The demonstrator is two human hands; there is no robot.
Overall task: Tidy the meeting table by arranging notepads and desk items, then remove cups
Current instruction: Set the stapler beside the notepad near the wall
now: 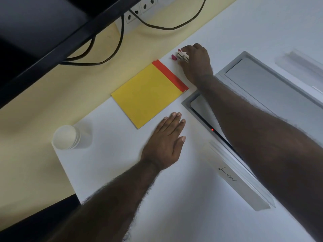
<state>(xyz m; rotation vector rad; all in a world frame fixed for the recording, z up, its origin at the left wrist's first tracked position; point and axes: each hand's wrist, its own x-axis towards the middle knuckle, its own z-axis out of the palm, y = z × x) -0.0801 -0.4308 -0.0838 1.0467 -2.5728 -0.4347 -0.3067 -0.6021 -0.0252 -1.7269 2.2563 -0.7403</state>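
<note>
A yellow notepad with a red binding strip lies on the white table near its far edge. My right hand reaches past the pad's red end and is closed around a small white and pink desk item, possibly a stapler, which rests on the table. My left hand lies flat on the table, fingers together, just short of the pad's near corner and holding nothing. A stack of clear plastic cups lies on its side at the table's left corner.
A grey cable hatch is set into the table under my right forearm. A folded white name card lies beside it. Wall sockets with black cables sit beyond the table edge.
</note>
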